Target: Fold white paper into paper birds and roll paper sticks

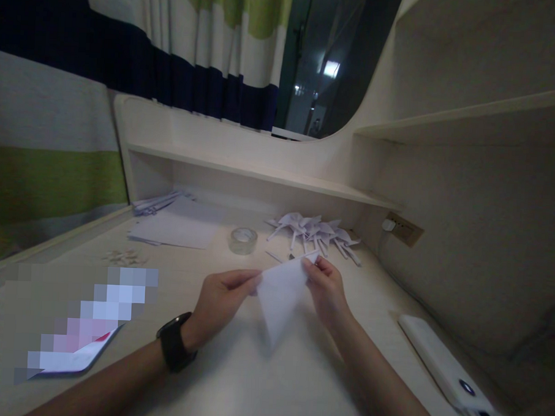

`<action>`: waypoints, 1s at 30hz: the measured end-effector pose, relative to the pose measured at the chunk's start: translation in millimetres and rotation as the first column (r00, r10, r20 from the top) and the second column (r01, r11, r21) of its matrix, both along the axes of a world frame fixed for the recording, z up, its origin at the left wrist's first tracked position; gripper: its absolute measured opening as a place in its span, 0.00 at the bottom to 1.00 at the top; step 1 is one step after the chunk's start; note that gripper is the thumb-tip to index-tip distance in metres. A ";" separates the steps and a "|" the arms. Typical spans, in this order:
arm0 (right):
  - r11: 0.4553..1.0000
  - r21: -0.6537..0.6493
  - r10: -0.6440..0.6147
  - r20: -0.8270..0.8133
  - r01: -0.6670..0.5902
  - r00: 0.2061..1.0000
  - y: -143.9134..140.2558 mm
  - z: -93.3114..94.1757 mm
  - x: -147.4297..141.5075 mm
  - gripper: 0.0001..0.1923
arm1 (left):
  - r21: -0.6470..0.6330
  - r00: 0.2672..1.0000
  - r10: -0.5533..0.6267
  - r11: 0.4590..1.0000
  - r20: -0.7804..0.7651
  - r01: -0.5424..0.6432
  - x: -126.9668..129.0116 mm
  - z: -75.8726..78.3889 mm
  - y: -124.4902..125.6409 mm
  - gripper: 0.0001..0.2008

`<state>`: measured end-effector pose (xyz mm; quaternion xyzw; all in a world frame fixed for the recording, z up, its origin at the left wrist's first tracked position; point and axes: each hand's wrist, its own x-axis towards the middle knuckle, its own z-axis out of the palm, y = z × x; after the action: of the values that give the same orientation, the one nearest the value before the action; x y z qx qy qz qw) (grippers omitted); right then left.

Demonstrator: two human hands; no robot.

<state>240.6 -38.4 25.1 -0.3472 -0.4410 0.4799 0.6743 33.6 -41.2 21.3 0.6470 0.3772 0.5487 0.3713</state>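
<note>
A white sheet of paper folded to a triangle (283,294) is held up above the desk, its point hanging down. My left hand (225,304), with a black watch on the wrist, pinches its left corner. At the upper right corner, my right hand (326,290) grips the paper between thumb and fingers. Just behind the paper lie a thin white stick (274,256) and a small dark item, partly hidden. Several white paper pinwheels (316,231) are heaped farther back.
A roll of clear tape (243,240) stands mid-desk. White paper sheets (175,223) are stacked at the back left, near small scattered bits (123,258). A phone (80,353), partly blurred out, lies left. A white device (443,359) and a wall socket (403,230) are on the right.
</note>
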 end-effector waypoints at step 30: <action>0.996 -0.085 -0.008 0.136 0.019 0.991 7.1 14.7 39.2 0.13 | -0.025 0.998 0.054 0.998 -0.031 -0.055 1.2 -2.1 -3.5 0.09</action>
<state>279.8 -31.3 39.8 -0.4107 -0.4622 0.4692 0.6305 34.8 -44.8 19.1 0.6399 0.4073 0.5439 0.3588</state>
